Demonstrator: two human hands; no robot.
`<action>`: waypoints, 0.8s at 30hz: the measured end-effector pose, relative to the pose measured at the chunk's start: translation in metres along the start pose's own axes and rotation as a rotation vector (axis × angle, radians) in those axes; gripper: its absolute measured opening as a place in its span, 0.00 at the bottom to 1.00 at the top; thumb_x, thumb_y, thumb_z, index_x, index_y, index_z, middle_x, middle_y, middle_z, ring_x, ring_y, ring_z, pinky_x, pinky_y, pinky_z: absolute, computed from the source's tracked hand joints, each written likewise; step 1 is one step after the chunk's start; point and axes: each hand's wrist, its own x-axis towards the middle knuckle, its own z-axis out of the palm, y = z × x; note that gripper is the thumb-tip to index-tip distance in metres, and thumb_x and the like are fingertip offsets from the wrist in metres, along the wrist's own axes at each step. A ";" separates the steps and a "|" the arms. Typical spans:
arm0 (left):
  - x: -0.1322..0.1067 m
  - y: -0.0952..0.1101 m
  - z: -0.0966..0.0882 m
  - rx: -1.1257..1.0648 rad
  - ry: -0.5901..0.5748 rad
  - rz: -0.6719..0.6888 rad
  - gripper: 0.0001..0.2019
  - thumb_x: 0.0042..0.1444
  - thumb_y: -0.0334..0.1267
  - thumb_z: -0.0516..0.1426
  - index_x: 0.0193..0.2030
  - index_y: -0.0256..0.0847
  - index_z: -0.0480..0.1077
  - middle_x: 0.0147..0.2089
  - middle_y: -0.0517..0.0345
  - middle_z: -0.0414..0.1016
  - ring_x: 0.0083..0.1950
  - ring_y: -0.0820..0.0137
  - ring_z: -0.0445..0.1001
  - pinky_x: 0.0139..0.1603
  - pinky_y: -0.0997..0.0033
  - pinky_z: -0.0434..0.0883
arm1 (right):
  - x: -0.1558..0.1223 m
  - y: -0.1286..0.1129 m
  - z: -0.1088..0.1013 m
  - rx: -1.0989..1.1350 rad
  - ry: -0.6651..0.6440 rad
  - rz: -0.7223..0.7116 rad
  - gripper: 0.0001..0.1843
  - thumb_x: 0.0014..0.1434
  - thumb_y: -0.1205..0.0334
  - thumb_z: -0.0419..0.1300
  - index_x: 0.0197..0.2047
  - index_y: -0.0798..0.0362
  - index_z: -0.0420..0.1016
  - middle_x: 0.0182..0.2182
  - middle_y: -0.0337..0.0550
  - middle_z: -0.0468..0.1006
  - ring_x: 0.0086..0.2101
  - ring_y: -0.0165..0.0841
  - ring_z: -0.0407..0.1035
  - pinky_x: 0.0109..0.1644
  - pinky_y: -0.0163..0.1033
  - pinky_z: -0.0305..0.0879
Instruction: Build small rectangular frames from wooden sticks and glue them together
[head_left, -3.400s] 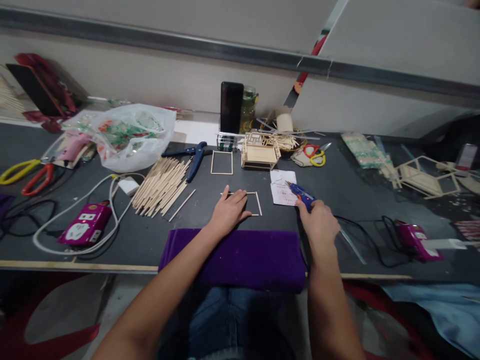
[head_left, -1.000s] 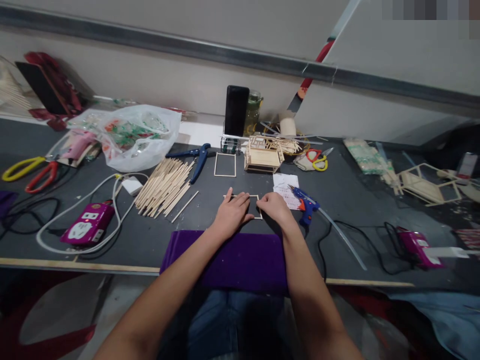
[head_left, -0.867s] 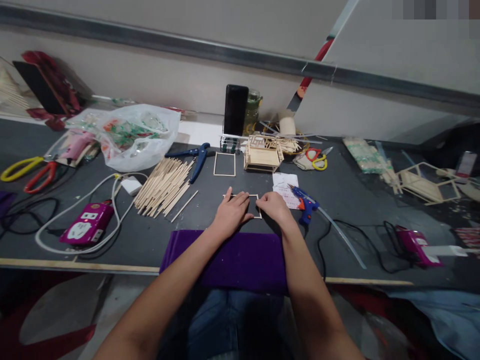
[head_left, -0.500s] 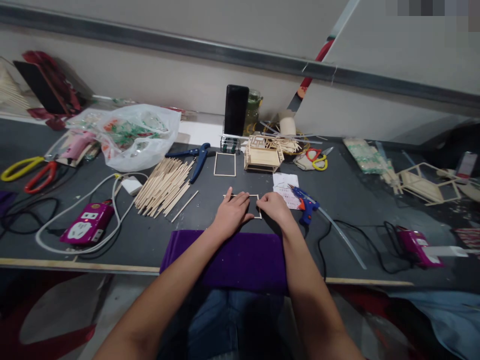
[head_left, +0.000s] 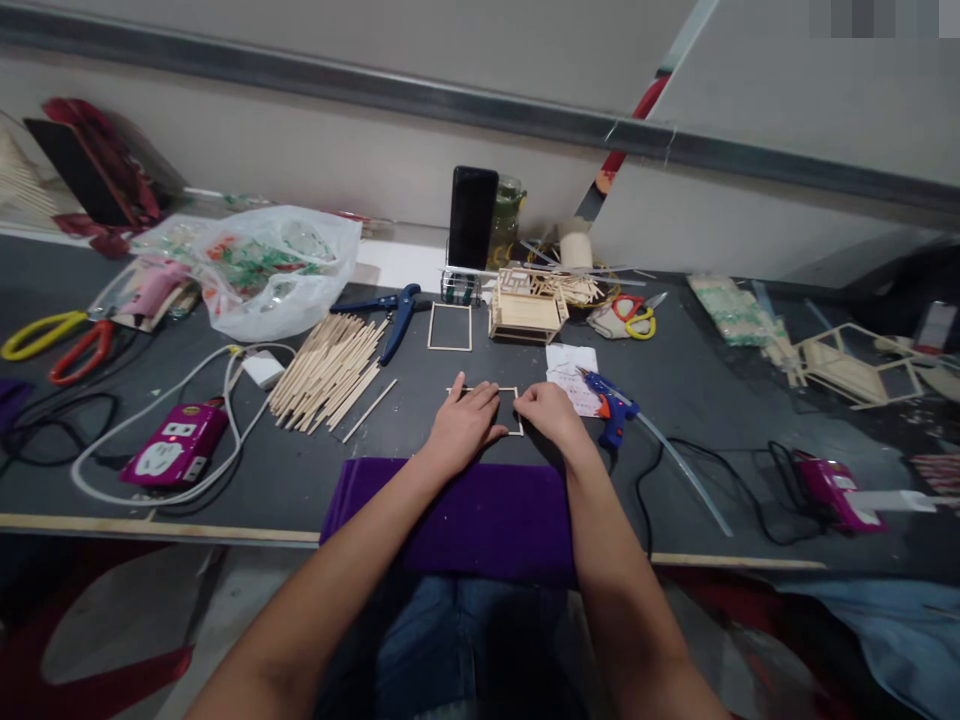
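A small frame of thin wooden sticks [head_left: 508,390] lies on the dark table in front of me. My left hand [head_left: 463,425] is spread flat across its left part, pressing it down and hiding much of it. At the frame's right side, the closed fingertips of my right hand [head_left: 551,410] pinch the right-hand stick. A second square stick frame [head_left: 450,328] lies farther back. Behind my right hand sits a little wooden stick model [head_left: 527,310], and a blue glue gun [head_left: 616,415] rests to the right by a paper note [head_left: 570,365].
Left of my hands lie a pile of wooden sticks [head_left: 330,375], a single stick [head_left: 370,411] and a blue cutter [head_left: 401,325]. A purple cloth [head_left: 487,520] covers the table's front edge. Power strips [head_left: 176,445] with cords, scissors [head_left: 637,315] and a plastic bag [head_left: 277,270] surround the spot.
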 end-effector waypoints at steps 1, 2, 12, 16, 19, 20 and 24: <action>0.000 0.000 0.000 -0.001 -0.001 0.000 0.20 0.60 0.45 0.55 0.55 0.38 0.69 0.62 0.46 0.69 0.64 0.60 0.66 0.71 0.48 0.47 | 0.000 0.000 0.000 0.000 0.001 -0.001 0.09 0.47 0.63 0.55 0.20 0.55 0.73 0.19 0.39 0.72 0.25 0.29 0.66 0.27 0.31 0.52; 0.000 0.000 0.000 -0.001 -0.002 0.001 0.20 0.60 0.45 0.55 0.56 0.38 0.69 0.62 0.47 0.69 0.64 0.60 0.66 0.71 0.48 0.47 | 0.000 0.000 0.000 -0.001 0.002 -0.002 0.09 0.47 0.63 0.56 0.20 0.55 0.74 0.19 0.39 0.72 0.25 0.29 0.66 0.27 0.31 0.52; 0.000 0.001 -0.002 0.000 0.000 0.002 0.20 0.60 0.45 0.56 0.56 0.38 0.68 0.62 0.47 0.69 0.64 0.61 0.66 0.71 0.48 0.47 | -0.001 0.001 0.000 0.023 -0.003 -0.016 0.08 0.47 0.64 0.55 0.21 0.54 0.71 0.20 0.39 0.72 0.26 0.29 0.66 0.29 0.32 0.53; 0.000 0.001 -0.002 -0.008 0.005 -0.001 0.20 0.60 0.45 0.56 0.56 0.38 0.68 0.62 0.47 0.69 0.64 0.60 0.66 0.71 0.48 0.47 | -0.001 0.003 0.000 0.035 -0.002 -0.022 0.08 0.48 0.63 0.54 0.21 0.55 0.71 0.20 0.39 0.72 0.26 0.29 0.66 0.29 0.32 0.53; 0.000 0.001 -0.001 -0.008 0.008 -0.006 0.20 0.60 0.45 0.56 0.56 0.38 0.68 0.62 0.48 0.69 0.64 0.61 0.66 0.71 0.48 0.47 | -0.002 0.003 -0.002 0.046 -0.004 -0.021 0.09 0.49 0.62 0.54 0.21 0.55 0.71 0.20 0.39 0.72 0.25 0.29 0.65 0.29 0.32 0.53; 0.000 0.001 -0.001 -0.007 0.009 -0.008 0.20 0.60 0.45 0.56 0.56 0.38 0.68 0.62 0.48 0.69 0.64 0.61 0.66 0.71 0.48 0.47 | -0.003 0.002 -0.002 0.046 -0.005 -0.026 0.09 0.49 0.62 0.54 0.21 0.55 0.71 0.20 0.38 0.72 0.25 0.29 0.65 0.29 0.32 0.53; 0.000 0.000 0.000 -0.002 0.009 -0.005 0.20 0.60 0.45 0.56 0.55 0.38 0.69 0.62 0.48 0.69 0.64 0.61 0.66 0.71 0.48 0.46 | -0.003 0.002 -0.003 0.028 -0.019 -0.047 0.10 0.49 0.62 0.56 0.21 0.55 0.71 0.19 0.39 0.72 0.26 0.29 0.65 0.29 0.32 0.53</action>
